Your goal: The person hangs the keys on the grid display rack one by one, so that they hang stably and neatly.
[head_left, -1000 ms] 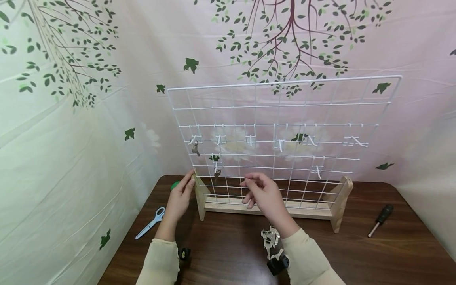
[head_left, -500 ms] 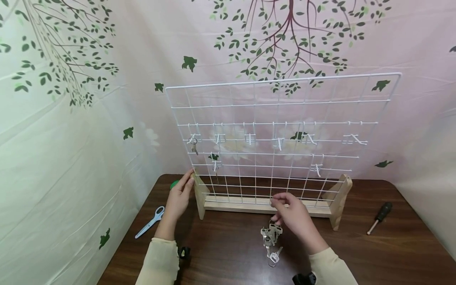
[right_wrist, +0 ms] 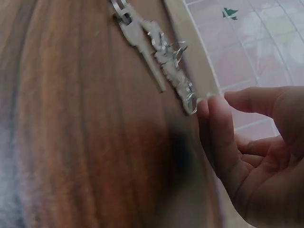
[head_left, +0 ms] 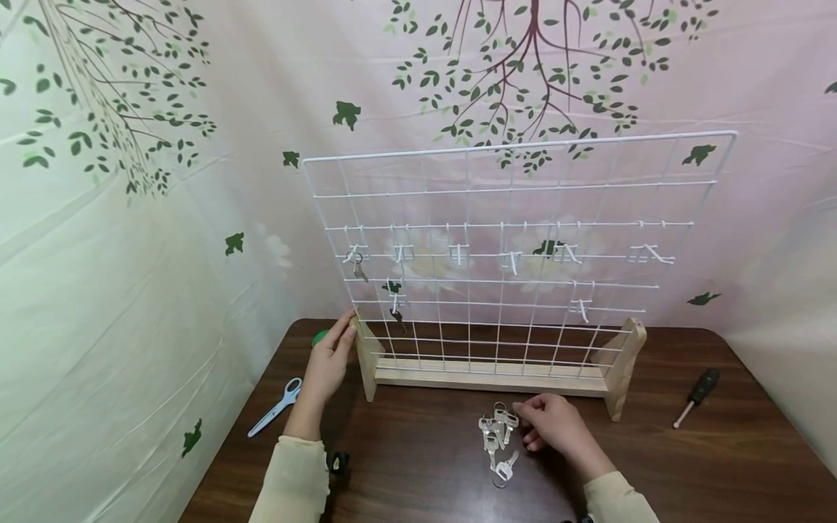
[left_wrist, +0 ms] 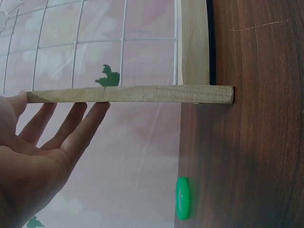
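Note:
My left hand [head_left: 329,363] pinches the left wooden upright [left_wrist: 133,94] of a stand, thumb on one face and fingertips on the other. The stand carries a white wire grid [head_left: 477,319] with several white hooks along it. A key [head_left: 360,271] hangs from the upper left hook, and a darker key [head_left: 397,317] from the lower left one. My right hand [head_left: 556,428] is low over the table beside a pile of silver keys [head_left: 495,432] with rings. Its fingertips [right_wrist: 216,107] are right at the nearest key ring [right_wrist: 191,103], thumb and fingers slightly apart.
Light blue scissors [head_left: 277,408] lie left of my left forearm. A green round object [left_wrist: 182,198] sits just behind the left upright. On the right lies a dark-handled screwdriver [head_left: 698,396]. A printed curtain [head_left: 261,174] encloses the wooden table [head_left: 418,465] behind and at the sides.
My right hand has come down from in front of the grid, moving right and toward me to the key pile. The hanging keys swing slightly. The left hand stays on the upright.

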{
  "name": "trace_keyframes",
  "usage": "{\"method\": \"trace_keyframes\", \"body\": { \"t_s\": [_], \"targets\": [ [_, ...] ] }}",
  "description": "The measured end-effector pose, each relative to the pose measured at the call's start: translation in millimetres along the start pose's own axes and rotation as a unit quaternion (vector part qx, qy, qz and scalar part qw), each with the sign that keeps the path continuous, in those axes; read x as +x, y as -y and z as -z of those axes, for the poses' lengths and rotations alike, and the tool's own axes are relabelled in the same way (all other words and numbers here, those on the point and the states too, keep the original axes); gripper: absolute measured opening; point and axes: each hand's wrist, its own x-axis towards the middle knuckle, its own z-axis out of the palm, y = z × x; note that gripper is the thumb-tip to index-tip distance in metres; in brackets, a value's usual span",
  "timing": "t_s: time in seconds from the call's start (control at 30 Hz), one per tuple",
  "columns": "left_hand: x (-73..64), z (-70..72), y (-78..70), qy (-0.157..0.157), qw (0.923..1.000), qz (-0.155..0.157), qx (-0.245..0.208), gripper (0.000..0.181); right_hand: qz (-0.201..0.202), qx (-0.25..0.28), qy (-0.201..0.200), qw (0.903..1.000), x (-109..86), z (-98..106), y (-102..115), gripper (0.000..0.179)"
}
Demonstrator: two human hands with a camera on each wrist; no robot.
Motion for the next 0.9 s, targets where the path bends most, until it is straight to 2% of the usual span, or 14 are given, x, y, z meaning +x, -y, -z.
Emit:
{"method": "trace_keyframes", "body": {
  "t_s": [0.17,0.37,0.53,0.67,0.9],
  "targets": [
    [1.0,-0.3,-1.3,-0.002,1.0000,-0.001,-0.006,0.049,-0.018,0.009,0.009,0.9998,1.3,0.4,-5.4,0.036],
    [1.3,-1.8,-0.3,0.002,0.9998,0.005,-0.021,0.049,-0.017,-0.014,0.015,0.9996,0.2,0.2,-3.5,0.036],
    [0.3,-2.0,-0.6,0.005,0.9997,0.008,-0.024,0.049,-0.004,-0.064,0.013,0.9979,-0.9,-1.0,0.3,0.030],
    [0.0,-1.5,-1.4,0.001,0.9998,0.006,-0.021,0.048,0.012,-0.120,0.006,0.9927,-0.1,-4.4,1.8,0.028],
    [-1.2,-2.3,-3.0,0.000,0.9999,0.001,-0.016,0.049,0.034,-0.211,-0.008,0.9768,1.4,-10.6,4.0,0.045]
  ]
}}
